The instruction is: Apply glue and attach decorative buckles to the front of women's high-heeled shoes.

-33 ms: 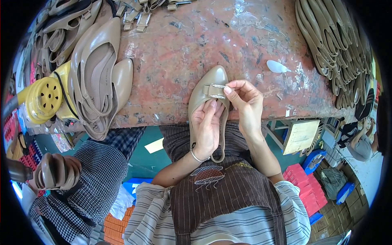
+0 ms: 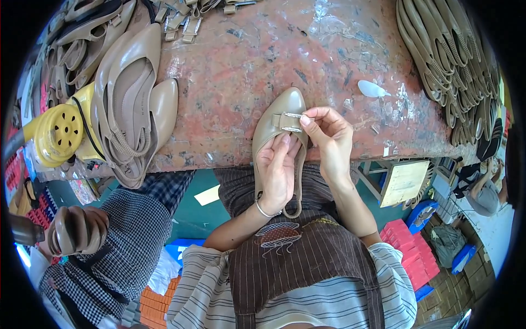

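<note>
A beige pointed slingback shoe lies at the table's near edge, its toe pointing away and its heel strap hanging toward my lap. My left hand is closed on it, with fingertips reaching into the foot opening below the bow. On the vamp sits a beige bow with two rows of glittering stones. Thumb and forefinger of my right hand pinch the bow's right end. How firmly the bow is fixed cannot be seen. A small translucent white dropper bottle lies farther right on the table.
Beige shoes are heaped at the left beside a yellow round-headed device. Loose bows lie at the far left. More shoes stand stacked at the right on the worn red table. A person in checked clothes holds shoes at the left.
</note>
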A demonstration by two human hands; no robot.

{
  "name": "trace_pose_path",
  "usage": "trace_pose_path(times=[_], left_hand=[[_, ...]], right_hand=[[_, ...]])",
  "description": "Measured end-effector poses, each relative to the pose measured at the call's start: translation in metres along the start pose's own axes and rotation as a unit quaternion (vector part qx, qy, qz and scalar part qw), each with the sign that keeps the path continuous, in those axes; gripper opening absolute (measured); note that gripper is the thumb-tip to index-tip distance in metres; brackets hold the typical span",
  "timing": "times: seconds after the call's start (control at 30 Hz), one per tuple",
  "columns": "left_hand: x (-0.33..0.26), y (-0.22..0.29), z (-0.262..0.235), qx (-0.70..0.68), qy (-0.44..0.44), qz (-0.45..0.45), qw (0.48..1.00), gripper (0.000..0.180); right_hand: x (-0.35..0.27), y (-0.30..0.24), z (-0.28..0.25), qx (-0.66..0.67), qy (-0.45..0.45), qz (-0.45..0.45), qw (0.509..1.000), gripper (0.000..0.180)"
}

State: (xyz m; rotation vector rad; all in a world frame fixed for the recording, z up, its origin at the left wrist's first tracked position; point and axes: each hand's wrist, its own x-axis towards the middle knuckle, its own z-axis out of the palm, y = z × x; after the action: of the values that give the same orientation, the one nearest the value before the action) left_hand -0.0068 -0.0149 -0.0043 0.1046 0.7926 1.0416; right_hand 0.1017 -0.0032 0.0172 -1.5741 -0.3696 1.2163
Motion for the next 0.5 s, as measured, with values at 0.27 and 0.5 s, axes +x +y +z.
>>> trace_pose_path(times=[0.27,0.5], left_hand=[[0.002,0.004,0.004,-0.005,0.026,-0.022,0.999,0.024],[0.002,0.005,0.009,-0.002,0.027,-0.016,1.000,0.021]], right_hand=[[0.003,0.011,0.003,-0.049,0.023,-0.061,0.997,0.006],[0.004,0.016,0.004,-0.060,0.018,-0.117,0.991,0.007]])
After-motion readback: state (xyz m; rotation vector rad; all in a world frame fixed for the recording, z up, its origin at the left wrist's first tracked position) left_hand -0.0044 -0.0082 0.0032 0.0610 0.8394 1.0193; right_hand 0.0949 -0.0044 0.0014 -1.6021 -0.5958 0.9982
